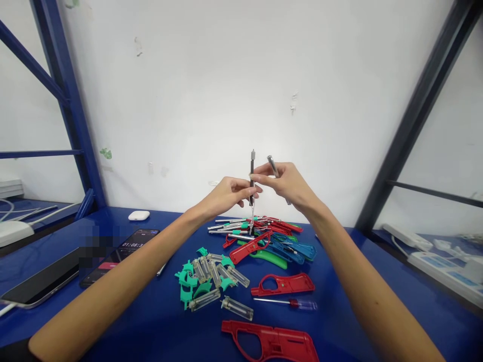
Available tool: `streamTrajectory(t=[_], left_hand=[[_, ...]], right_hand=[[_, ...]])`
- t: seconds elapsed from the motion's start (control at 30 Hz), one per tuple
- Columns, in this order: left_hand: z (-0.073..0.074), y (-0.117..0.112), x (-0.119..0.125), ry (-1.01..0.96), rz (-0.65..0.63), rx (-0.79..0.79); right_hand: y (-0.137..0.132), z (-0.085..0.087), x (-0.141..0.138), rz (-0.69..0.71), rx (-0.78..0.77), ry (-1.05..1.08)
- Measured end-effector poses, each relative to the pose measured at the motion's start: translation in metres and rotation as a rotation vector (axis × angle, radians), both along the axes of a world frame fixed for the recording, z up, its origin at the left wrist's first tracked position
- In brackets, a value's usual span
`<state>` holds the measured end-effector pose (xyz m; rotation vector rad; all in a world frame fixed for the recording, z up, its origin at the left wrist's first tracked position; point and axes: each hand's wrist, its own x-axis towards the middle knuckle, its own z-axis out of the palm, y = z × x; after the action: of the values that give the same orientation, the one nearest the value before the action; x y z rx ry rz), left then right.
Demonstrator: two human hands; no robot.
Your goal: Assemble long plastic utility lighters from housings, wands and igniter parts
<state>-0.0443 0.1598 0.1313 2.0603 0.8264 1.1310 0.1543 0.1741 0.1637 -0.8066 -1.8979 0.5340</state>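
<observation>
My left hand (232, 193) pinches the lower part of a thin black rod (252, 168) with a grey tip, held upright above the table. White wires hang from the rod's lower end. Thumb and fingertips of my right hand (289, 183) close on the rod higher up, and a silver metal tube (272, 166) is gripped in that same hand, tilted. Below lies a pile of lighter parts: metal tubes with green fittings, red casing halves (251, 247), blue casing halves (302, 250) and a green one (269, 259).
Clear fuel tanks (237, 307) and green plastic triggers (186, 279) lie mid-table. Nearer are two red casing halves (283, 285) (273, 342) and a screwdriver (304, 304). Phones (45, 276) and a white earbud case (139, 215) are at left. A white wall stands behind, with power strips (445, 271) at right.
</observation>
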Motion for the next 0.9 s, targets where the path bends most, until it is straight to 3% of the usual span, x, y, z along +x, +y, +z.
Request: streamTrajectory(t=[0.27, 0.53, 0.7, 0.9], left_hand=[[0.004, -0.006, 0.0, 0.018, -0.09, -0.042], [0.007, -0.009, 0.004, -0.019, -0.058, -0.067], [0.008, -0.01, 0.001, -0.002, -0.049, -0.113], [0.009, -0.013, -0.002, 0.14, -0.144, -0.178]], right_hand=[[0.003, -0.001, -0.002, 0.019, -0.008, 0.016], [0.003, -0.002, 0.0, 0.076, -0.079, 0.045], [0.012, -0.004, 0.002, 0.129, -0.2, 0.283], [0.021, 0.001, 0.01, 0.247, -0.269, 0.625]])
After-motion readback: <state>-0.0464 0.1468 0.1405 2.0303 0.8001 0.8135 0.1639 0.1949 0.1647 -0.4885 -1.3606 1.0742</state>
